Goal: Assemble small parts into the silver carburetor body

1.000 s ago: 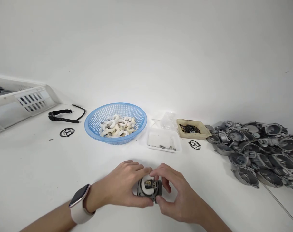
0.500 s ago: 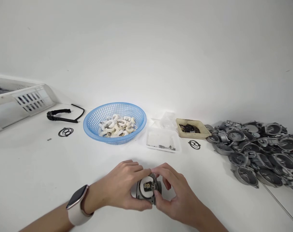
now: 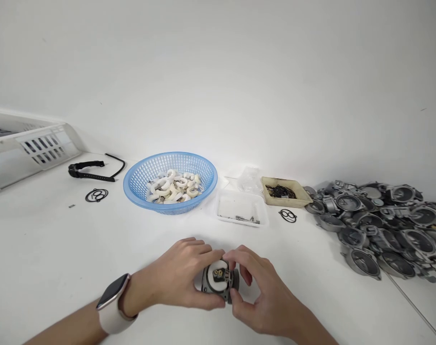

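**Grey metal housing held in both our hands**

Grey cast metal is what we have between our palms: a small round housing [image 3: 218, 280] with a pale face and a brass-coloured fitting at its centre, held just above the white table [image 3: 59, 249] near its front edge. Our left hand [image 3: 178, 280] wraps it from the left, fingers curled over the top and thumb under the lower rim, closed firmly about the body. Our right hand [image 3: 264, 297] meets it from the other side; the thumb and forefinger are pinched close together at the housing's right edge, the remaining fingers loosely bent behind it. Whether that pinch grips a separate small part we cannot tell. A pale smartwatch [image 3: 111, 304] sits on our left wrist.

Beyond our hands, a blue plastic basket [image 3: 138, 179] holds curved white pieces [image 3: 172, 187]. Just to its right lies a shallow white tray [image 3: 227, 206] with a few small metal bits along its near side, a crumpled clear bag [image 3: 250, 178] behind it, and a tan tray [image 3: 300, 194] of dark rings. A black figure-eight gasket [image 3: 288, 215] rests on the table in front of that tan tray; another gasket [image 3: 96, 194] lies left of the basket, near a black strap [image 3: 86, 168]. A heap of grey castings [image 3: 379, 225] fills the right side, and a white slotted crate [image 3: 41, 146] stands at far left.
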`<state>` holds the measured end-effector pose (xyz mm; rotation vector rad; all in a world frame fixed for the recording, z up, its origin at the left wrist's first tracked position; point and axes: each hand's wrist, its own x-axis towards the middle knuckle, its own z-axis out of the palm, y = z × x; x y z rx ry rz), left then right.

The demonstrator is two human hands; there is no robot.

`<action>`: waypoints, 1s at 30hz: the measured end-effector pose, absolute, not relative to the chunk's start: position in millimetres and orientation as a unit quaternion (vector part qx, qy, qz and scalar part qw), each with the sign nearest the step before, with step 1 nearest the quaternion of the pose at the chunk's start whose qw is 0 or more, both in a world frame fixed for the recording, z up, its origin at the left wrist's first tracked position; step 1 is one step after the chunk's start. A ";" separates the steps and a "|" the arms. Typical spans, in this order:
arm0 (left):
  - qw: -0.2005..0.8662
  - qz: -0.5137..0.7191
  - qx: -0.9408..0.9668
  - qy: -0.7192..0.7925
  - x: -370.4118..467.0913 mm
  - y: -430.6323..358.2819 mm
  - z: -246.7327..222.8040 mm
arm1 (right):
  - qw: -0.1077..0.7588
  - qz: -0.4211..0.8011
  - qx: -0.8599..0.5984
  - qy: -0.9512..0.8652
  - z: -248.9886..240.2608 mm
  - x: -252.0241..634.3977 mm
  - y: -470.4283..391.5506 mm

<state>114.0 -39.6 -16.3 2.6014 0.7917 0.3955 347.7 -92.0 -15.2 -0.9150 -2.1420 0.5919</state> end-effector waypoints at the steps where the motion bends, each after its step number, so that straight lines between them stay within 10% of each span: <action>1: 0.199 0.140 0.928 0.282 114.1 -39.6 -16.1 | 0.361 0.231 -0.354 -0.832 -15.8 347.7 -92.0; 30: 0.195 0.128 0.929 0.286 114.3 -39.1 -16.9 | 0.366 0.244 -0.350 -0.827 -18.5 346.7 -89.9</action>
